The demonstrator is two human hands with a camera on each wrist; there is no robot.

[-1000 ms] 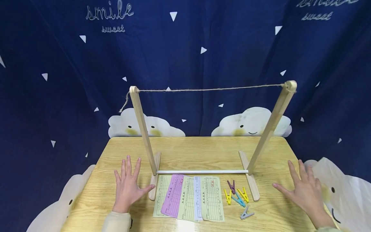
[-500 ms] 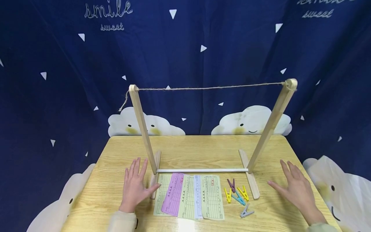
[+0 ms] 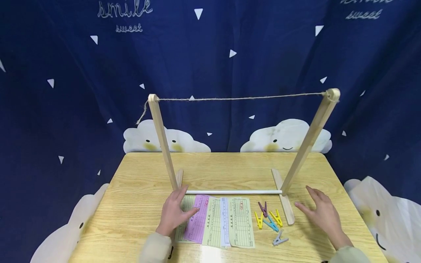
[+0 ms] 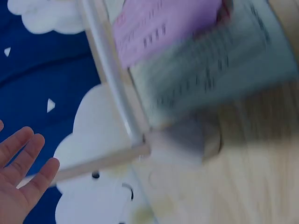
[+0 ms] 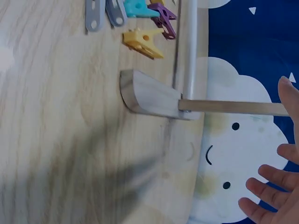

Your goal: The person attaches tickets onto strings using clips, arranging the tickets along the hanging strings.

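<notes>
My left hand (image 3: pixel 174 212), fingers extended and thumb spread, hovers over the left end of a row of overlapping printed slips and hides part of the leftmost green one. Beside it lie a purple slip (image 3: pixel 198 223), a pale green slip (image 3: pixel 211 223), a narrow bluish slip (image 3: pixel 224 219) and another green slip (image 3: pixel 241 226). To the right of the wooden stand, my right hand (image 3: pixel 325 217) is held with fingers loosely extended and holds nothing. Between slips and right hand are several clothespins: purple (image 3: pixel 263 209), yellow (image 3: pixel 259 220), blue (image 3: pixel 271 223) and grey (image 3: pixel 279 239).
Two wooden posts, left (image 3: pixel 162 138) and right (image 3: pixel 309 142), rise from flat feet, such as the right foot (image 3: pixel 287 210). A white rod (image 3: pixel 233 192) joins them low down, and a twine line (image 3: pixel 236 98) spans their tops. Behind the table (image 3: pixel 227 164) hangs a blue curtain (image 3: pixel 213 65).
Both hands have moved inward, the left from the table's left side to above the slips, the right toward the stand. The fingers have drawn closer together. Slips and clothespins stay put.
</notes>
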